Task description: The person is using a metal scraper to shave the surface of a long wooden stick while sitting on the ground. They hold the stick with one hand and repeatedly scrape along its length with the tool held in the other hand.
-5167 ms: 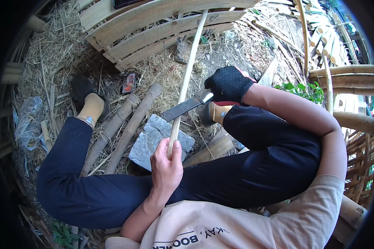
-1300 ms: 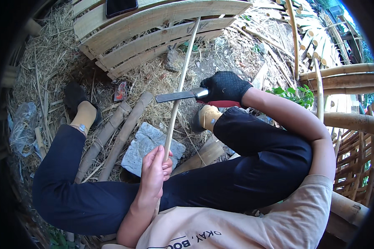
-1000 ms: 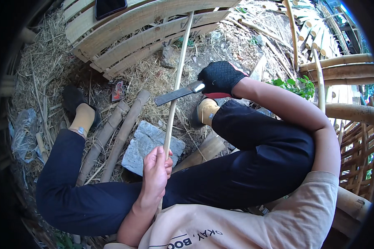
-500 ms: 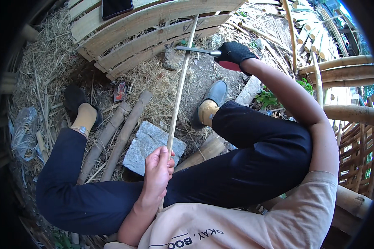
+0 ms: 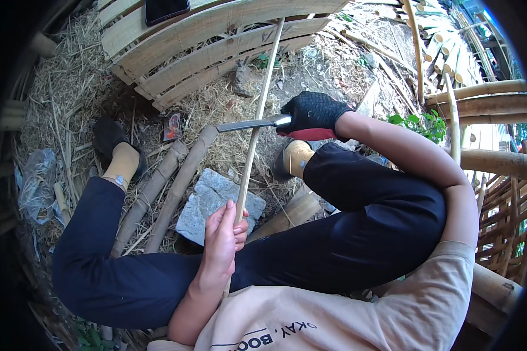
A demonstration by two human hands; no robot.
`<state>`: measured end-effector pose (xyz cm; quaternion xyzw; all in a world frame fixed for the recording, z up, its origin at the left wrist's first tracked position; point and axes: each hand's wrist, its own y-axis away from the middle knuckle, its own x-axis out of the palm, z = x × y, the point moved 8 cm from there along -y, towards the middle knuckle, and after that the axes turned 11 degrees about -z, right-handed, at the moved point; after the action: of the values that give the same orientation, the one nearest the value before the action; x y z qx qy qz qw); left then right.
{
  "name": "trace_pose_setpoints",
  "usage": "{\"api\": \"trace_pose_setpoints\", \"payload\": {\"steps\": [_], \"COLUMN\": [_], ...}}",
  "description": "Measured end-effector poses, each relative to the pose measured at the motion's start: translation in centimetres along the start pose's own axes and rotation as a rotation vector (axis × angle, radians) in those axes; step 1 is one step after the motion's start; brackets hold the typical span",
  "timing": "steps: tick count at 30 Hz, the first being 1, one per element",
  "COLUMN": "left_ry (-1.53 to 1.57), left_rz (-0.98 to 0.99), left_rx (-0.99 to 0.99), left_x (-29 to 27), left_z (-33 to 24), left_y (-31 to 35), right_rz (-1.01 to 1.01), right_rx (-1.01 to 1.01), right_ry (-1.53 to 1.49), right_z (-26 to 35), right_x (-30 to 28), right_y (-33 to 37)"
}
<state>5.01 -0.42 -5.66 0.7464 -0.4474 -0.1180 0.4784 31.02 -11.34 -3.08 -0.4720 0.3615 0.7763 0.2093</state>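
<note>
My bare left hand [image 5: 223,238] is wrapped round the lower part of a long, thin bamboo strip [image 5: 257,120]. The strip runs up and away from me, its far end at the wooden crate. In a black and red glove, my right hand [image 5: 315,116] grips a knife [image 5: 249,124] by its handle, which the fingers mostly hide. The blade lies across the strip at about its middle and appears to touch it. Its tip points left.
A slatted wooden crate [image 5: 199,50] stands ahead, with a dark phone [image 5: 166,10] on top. A grey stone block [image 5: 212,205] lies between my legs, beside bamboo poles [image 5: 181,181]. Cut bamboo [image 5: 448,55] is piled at the far right. Straw covers much of the ground.
My right hand has drawn the knife along the strip toward me, from near the crate to about the strip's middle. My left hand keeps its hold in nearly the same place.
</note>
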Motion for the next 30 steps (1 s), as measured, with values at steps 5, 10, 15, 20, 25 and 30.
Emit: {"api": "trace_pose_setpoints", "payload": {"steps": [5, 10, 15, 20, 25, 30], "left_ry": [-0.074, -0.087, -0.081, -0.071, -0.049, -0.011], "left_rz": [-0.015, -0.023, -0.023, -0.027, -0.038, -0.037], "left_rx": [0.059, 0.096, 0.104, 0.09, 0.067, 0.043], "left_x": [0.4, 0.3, 0.1, 0.2, -0.1, 0.1], "left_z": [0.4, 0.3, 0.1, 0.2, 0.2, 0.0], "left_y": [0.0, 0.0, 0.2, 0.6, 0.7, 0.4], "right_rz": [-0.03, -0.044, -0.109, -0.124, -0.235, -0.319], "right_rx": [-0.075, -0.108, -0.128, 0.046, 0.273, 0.143], "right_ry": [0.159, 0.223, 0.275, 0.265, 0.328, 0.292], "right_z": [-1.8, -2.3, -2.4, -5.4, -11.8, -10.5], "right_x": [-0.2, -0.7, -1.7, -2.7, -6.8, -6.1], "right_y": [-1.1, -1.7, -2.4, -3.2, -4.1, -3.3]}}
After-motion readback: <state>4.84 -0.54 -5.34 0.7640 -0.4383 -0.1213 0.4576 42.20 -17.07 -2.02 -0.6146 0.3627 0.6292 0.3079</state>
